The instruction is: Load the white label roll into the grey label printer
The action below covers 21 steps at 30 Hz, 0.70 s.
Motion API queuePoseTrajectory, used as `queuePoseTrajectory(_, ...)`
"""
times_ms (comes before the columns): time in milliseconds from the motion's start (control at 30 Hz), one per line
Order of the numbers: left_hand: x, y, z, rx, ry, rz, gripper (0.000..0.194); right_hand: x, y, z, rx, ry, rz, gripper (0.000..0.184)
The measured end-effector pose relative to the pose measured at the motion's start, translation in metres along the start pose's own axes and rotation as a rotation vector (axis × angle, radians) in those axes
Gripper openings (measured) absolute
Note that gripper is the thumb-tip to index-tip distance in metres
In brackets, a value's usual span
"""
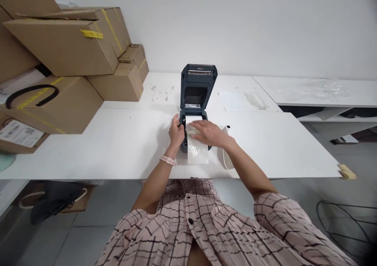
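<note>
Covering part of the pale strip (198, 153), right hand (209, 133) flattened, open printer (196, 95) between both hands, left hand (176, 132) curled, its hold unclear.

A plain white wall (250, 30) stands behind a long white table (265, 140). The floor (97, 226) has grey tiles. A white shelf (359, 95) is on the right.

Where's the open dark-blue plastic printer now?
Head view, centre: the printer stands on the white table, left hand at its left side, right hand over it.
</note>
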<state>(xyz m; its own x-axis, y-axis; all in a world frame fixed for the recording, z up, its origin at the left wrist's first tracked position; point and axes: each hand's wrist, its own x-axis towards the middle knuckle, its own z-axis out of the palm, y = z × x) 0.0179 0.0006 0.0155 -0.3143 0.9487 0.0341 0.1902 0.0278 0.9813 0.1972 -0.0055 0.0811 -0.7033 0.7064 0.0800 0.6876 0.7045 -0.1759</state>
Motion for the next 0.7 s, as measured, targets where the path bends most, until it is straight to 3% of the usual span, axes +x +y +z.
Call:
queuePoseTrajectory(133,0.002,-0.005,0.000,-0.027,-0.005,0.026,0.064,-0.044,-0.023,0.030,0.098,0.079,0.026,0.060)
queuePoseTrajectory(300,0.005,-0.013,0.002,-0.112,-0.024,0.032,0.060,-0.052,-0.035,0.056,0.174,0.185,0.079,0.066)
queuePoseTrajectory(533,0.005,-0.010,0.000,-0.087,-0.031,0.078,0.051,-0.049,-0.043,0.057,0.198,0.191,0.123,0.072)
queuePoseTrajectory(633,-0.013,-0.006,-0.004,-0.038,-0.029,0.056,0.049,-0.053,-0.044,0.054,0.189,0.159,0.134,0.076)
queuePoseTrajectory(700,-0.035,-0.005,-0.006,-0.050,-0.043,0.026,0.058,-0.055,-0.035,0.047,0.261,0.140,0.087,0.073)
